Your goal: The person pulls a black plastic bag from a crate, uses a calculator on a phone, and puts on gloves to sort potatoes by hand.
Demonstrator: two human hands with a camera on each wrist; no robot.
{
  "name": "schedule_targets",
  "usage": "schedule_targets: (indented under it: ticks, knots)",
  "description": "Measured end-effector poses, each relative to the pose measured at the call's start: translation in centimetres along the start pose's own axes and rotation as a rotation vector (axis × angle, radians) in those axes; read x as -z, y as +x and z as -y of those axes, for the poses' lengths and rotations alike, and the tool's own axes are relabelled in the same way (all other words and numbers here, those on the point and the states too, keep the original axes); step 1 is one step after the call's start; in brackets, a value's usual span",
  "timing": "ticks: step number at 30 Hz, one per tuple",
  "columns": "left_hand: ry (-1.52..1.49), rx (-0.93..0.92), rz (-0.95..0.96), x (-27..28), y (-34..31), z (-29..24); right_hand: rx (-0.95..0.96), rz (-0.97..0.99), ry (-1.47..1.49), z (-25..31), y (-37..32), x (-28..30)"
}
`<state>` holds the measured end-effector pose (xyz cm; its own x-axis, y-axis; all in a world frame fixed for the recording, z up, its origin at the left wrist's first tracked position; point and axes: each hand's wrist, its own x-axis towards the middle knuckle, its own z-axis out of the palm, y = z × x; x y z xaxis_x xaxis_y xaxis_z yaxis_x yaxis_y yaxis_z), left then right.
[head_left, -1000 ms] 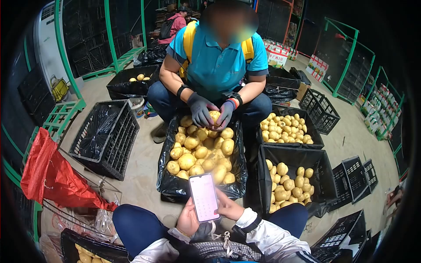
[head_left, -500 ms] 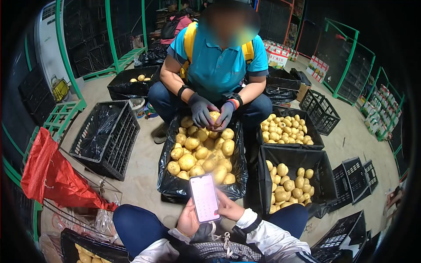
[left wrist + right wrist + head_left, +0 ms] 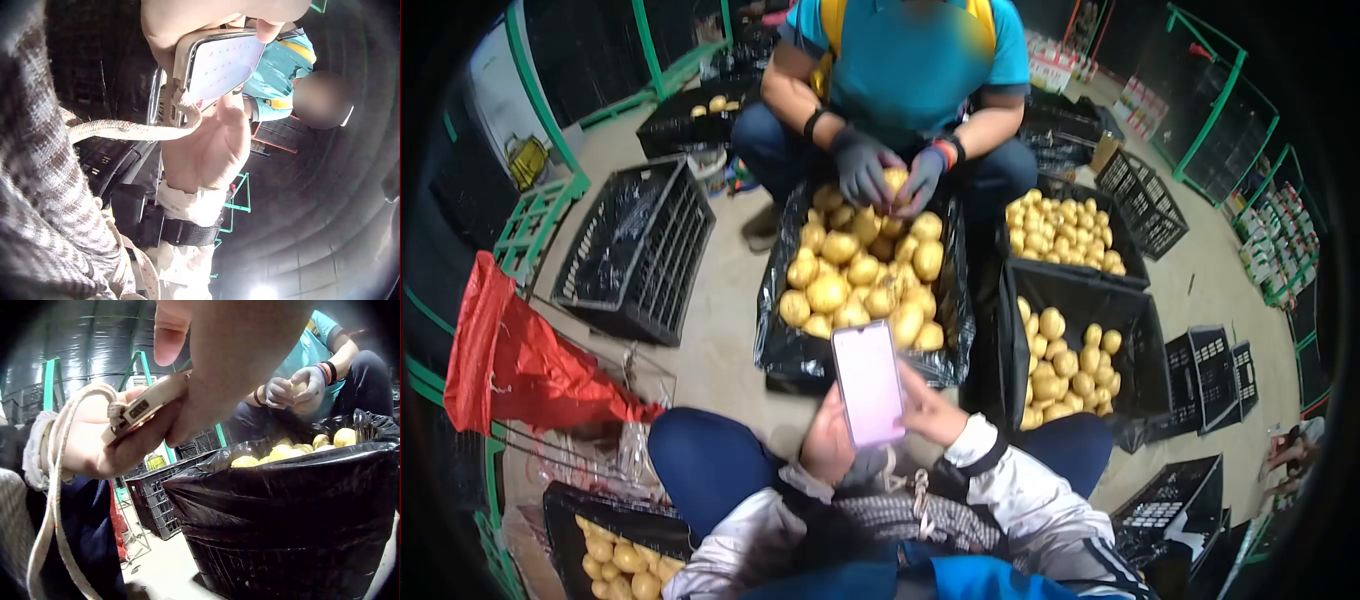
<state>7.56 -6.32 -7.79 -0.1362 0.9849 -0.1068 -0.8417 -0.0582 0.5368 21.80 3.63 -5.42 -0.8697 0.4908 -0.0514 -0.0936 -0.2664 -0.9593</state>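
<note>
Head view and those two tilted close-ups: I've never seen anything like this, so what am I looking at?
There is no machine here. Someone wears a camera on the head, looking forward and down, and one on each wrist, giving the close-ups. Their bare left hand and right hand hold a smartphone. On the floor ahead stands a plastic-lined crate of potatoes. Opposite, a gloved person holds a single potato above it.
</note>
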Motion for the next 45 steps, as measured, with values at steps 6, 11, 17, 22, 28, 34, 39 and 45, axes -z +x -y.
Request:
schedule_targets:
  ticks: [6, 11, 17, 22, 28, 34, 39, 45]
  knots:
    - [0.000, 0.022, -0.025, -0.3, -0.1, -0.3, -0.011, 0.036, 0.054, -0.1, 0.4, 0.2]
    - [-0.044, 0.012, -0.022, -1.1, 0.0, -0.5, 0.010, 0.078, 0.161, -0.7, 0.7, 0.6]
    - [-0.017, 0.039, -0.066, -1.5, -0.1, -0.8, 0.006, 0.031, -0.018, -1.4, 0.5, 1.1]
    - [0.077, 0.062, -0.047, -1.0, -0.1, -0.7, 0.017, 0.031, 0.135, -0.9, 0.5, 0.4]
    - [0.064, 0.067, -0.054, -0.6, -0.1, -0.5, 0.018, -0.054, 0.078, -1.0, 0.6, -0.2]
    - [-0.021, 0.074, -0.069, -1.3, -0.1, -0.6, 0.034, -0.188, -0.021, -0.7, 0.5, -1.3]
    - [0.010, 0.097, -0.056, -1.2, -0.1, -0.4, -0.011, -0.269, -0.083, -1.6, 0.7, -1.0]
    - [0.064, 0.110, -0.055, -0.5, 0.0, -0.3, 0.008, -0.239, -0.105, -1.5, 0.6, -0.9]
